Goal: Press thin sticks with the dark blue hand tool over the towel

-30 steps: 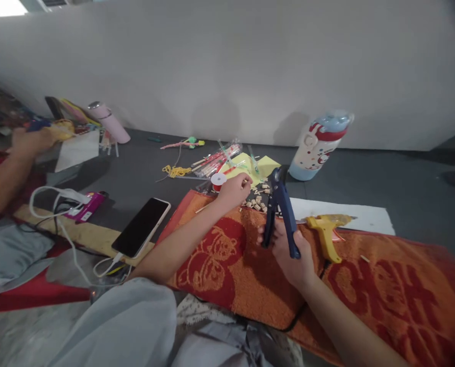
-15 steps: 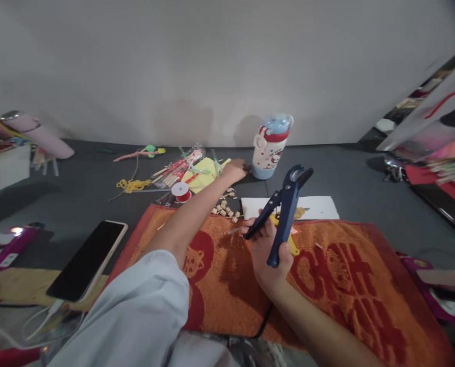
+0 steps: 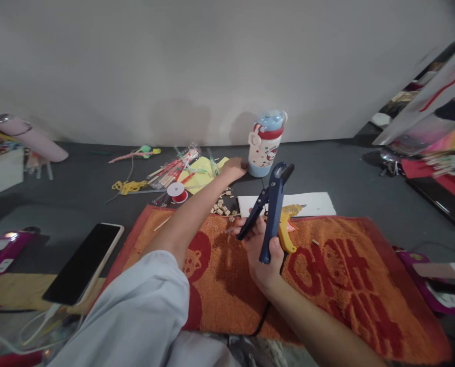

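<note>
My right hand (image 3: 263, 255) holds a dark blue hand cutter (image 3: 275, 209) over the towel, its handles spread and its head pointing up. A thin pale stick (image 3: 231, 230) shows at that hand's fingertips. My left hand (image 3: 233, 171) reaches to the back of the table, beside the yellow paper (image 3: 200, 172) and close to the bottle (image 3: 266, 145). Its fingers are curled together, with something small and dark at the tips that I cannot make out. Short wooden pieces (image 3: 220, 208) lie below my left forearm. Behind the cutter rests a yellow glue gun (image 3: 286, 229).
An orange towel (image 3: 327, 300) covers the table's front. A white board (image 3: 315, 203) lies behind it. To the left are a phone (image 3: 84, 265), a red thread spool (image 3: 177, 192), yellow string (image 3: 128, 187) and wrapped sticks (image 3: 174, 168). A clear bag (image 3: 422, 117) stands at right.
The view has shifted slightly. My right hand and the cutter sit a little further left, uncovering more of the glue gun. My left hand stays near the bottle.
</note>
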The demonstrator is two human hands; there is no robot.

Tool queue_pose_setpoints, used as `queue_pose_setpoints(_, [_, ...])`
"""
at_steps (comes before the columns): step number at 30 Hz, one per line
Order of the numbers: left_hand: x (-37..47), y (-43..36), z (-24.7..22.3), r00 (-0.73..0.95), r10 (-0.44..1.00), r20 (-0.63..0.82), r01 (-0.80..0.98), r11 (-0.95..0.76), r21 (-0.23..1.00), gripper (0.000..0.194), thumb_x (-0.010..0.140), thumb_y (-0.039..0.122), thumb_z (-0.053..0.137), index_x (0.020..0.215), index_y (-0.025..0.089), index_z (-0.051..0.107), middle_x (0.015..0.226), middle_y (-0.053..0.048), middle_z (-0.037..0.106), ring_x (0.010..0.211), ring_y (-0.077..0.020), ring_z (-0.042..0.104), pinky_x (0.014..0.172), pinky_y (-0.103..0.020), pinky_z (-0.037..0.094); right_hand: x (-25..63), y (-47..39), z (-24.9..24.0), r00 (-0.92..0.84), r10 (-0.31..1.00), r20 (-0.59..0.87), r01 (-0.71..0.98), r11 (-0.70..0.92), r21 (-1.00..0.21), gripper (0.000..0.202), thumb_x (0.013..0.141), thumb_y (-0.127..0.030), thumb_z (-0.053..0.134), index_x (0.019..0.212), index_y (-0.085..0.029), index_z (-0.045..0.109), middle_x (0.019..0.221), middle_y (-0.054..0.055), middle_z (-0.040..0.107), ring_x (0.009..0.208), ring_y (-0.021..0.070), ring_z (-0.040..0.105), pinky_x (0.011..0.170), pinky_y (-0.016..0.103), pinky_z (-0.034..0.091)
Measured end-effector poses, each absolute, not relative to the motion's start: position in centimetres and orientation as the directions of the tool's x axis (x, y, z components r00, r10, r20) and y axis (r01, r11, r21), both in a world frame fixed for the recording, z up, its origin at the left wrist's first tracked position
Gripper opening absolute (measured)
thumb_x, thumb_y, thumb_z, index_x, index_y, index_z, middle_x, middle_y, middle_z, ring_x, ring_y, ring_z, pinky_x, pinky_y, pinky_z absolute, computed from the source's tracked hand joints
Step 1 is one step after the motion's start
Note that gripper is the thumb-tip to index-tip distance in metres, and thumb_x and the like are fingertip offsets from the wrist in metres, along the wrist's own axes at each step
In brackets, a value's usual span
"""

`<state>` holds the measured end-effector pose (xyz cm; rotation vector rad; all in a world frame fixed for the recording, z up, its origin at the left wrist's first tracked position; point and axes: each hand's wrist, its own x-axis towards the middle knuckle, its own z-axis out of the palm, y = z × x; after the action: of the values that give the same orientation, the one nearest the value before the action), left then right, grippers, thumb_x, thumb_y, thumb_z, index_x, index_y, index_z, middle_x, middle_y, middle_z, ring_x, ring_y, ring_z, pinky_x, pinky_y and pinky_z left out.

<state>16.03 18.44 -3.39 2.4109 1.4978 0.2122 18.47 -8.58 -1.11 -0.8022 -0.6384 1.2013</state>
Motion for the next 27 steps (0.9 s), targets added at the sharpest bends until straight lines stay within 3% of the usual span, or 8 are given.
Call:
queue_pose_setpoints(5, [16.2, 17.4, -2.9, 0.445, 0.896, -0.004, 0.857, -0.424, 0.294, 0.028, 0.080, 0.025, 0.055, 0.099, 0.014, 0.072, 0.102, -0.015, 0.072, 0.100, -0.0270, 0.065, 0.086, -0.034, 0.049, 18.5, -8.6, -1.5, 0.234, 0.972, 0.006, -0.563, 0.140, -0.815, 0.064, 0.072, -0.076, 0.048, 0.113, -0.027, 0.057, 0.100, 0.009, 0.063, 0.090, 0.0282, 0.061, 0.076, 0.044, 0.049])
queue_pose_setpoints(9, [14.8, 16.3, -1.7, 0.425, 0.904, 0.045, 0.861, -0.419, 0.288, 0.032, 0.080, 0.028, 0.053, 0.104, 0.014, 0.070, 0.107, -0.014, 0.071, 0.104, -0.0262, 0.064, 0.090, -0.033, 0.047, 18.6, -8.5, -1.7, 0.230, 0.973, -0.002, -0.593, 0.138, -0.793, 0.057, 0.073, -0.074, 0.049, 0.102, -0.026, 0.060, 0.098, 0.008, 0.066, 0.090, 0.0274, 0.063, 0.078, 0.044, 0.050])
queue_pose_setpoints(12, [12.5, 14.9, -0.4, 0.416, 0.909, 0.027, 0.868, -0.406, 0.284, 0.027, 0.075, 0.027, 0.057, 0.093, 0.015, 0.073, 0.094, -0.013, 0.073, 0.095, -0.0272, 0.066, 0.084, -0.033, 0.049, 18.8, -8.4, -1.5, 0.230, 0.973, -0.019, -0.604, 0.127, -0.787, 0.054, 0.075, -0.072, 0.048, 0.099, -0.025, 0.061, 0.094, 0.008, 0.066, 0.088, 0.0268, 0.064, 0.078, 0.044, 0.051])
queue_pose_setpoints(17, [8.0, 10.6, 0.9, 0.378, 0.925, 0.024, 0.873, -0.365, 0.323, 0.023, 0.076, 0.028, 0.056, 0.088, 0.017, 0.072, 0.092, -0.009, 0.073, 0.089, -0.0243, 0.065, 0.081, -0.032, 0.048, 18.9, -8.4, -1.6, 0.218, 0.974, -0.058, -0.634, 0.096, -0.767, 0.055, 0.074, -0.071, 0.052, 0.101, -0.024, 0.063, 0.089, 0.006, 0.066, 0.081, 0.0248, 0.065, 0.076, 0.042, 0.052])
queue_pose_setpoints(27, [2.2, 3.4, 2.0, 0.330, 0.944, 0.013, 0.862, -0.307, 0.404, 0.030, 0.082, 0.027, 0.050, 0.110, 0.019, 0.059, 0.075, -0.001, 0.068, 0.070, -0.0172, 0.061, 0.064, -0.027, 0.040, 18.7, -8.3, -2.1, 0.207, 0.975, -0.084, -0.662, 0.076, -0.745, 0.055, 0.068, -0.072, 0.058, 0.092, -0.023, 0.068, 0.083, 0.003, 0.071, 0.075, 0.0228, 0.067, 0.079, 0.041, 0.054])
